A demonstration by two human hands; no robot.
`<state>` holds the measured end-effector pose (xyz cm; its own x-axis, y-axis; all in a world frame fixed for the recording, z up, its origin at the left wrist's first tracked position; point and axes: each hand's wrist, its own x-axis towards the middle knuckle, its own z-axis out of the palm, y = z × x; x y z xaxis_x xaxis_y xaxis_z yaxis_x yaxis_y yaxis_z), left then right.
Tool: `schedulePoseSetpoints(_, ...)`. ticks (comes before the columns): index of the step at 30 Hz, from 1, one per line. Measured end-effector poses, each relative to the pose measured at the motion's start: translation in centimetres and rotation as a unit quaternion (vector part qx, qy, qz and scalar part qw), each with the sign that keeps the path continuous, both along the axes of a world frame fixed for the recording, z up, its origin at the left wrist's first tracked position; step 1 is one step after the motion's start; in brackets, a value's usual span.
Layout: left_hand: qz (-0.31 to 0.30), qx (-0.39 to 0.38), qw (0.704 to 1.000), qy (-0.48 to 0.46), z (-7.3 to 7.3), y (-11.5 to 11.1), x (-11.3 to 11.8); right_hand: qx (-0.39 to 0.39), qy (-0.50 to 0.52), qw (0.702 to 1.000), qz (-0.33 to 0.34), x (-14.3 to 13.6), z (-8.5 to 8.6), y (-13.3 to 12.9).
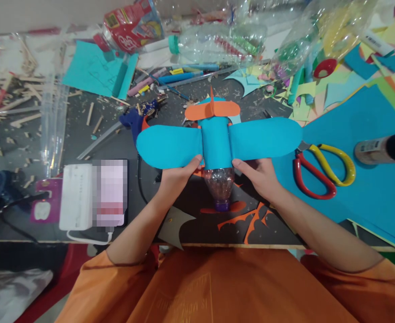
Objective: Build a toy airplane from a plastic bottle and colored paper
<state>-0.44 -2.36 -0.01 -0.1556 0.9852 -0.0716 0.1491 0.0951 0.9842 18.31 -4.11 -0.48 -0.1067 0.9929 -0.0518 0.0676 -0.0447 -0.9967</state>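
Note:
Between my two hands is a toy airplane [215, 143] made from a plastic bottle wrapped in blue paper. Broad blue paper wings stick out to both sides, and an orange paper tail piece [212, 109] stands at the far end. Its clear bottle neck with a purple cap [222, 205] points toward me. My left hand [182, 174] is closed on the airplane at the left wing's root, thumb on top. At the right wing's root, my right hand [256, 174] grips it the same way. The fingers beneath the wings are mostly hidden.
Scissors [318, 170] with red and yellow handles lie on blue paper at the right, near a small bottle [382, 149]. A blue glue gun [133, 121], a phone [111, 193] and a white power bank [76, 196] are at the left. Plastic bottles [214, 42] line the back.

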Motion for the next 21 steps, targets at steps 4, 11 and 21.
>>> schedulePoseSetpoints(4, -0.008, -0.005, 1.000, 0.007, -0.04, 0.02, 0.00, -0.002, -0.001, 1.000, 0.005, 0.06, 0.03, 0.00)
schedulePoseSetpoints(11, -0.012, 0.013, 1.000, 0.016, -0.19, 0.05, 0.05, 0.006, -0.003, 1.000, -0.005, -0.03, 0.05, 0.07)
schedulePoseSetpoints(21, -0.018, -0.004, 0.997, 0.081, -0.42, -0.04, -0.17, 0.010, -0.019, 1.000, 0.001, 0.01, 0.23, 0.15)
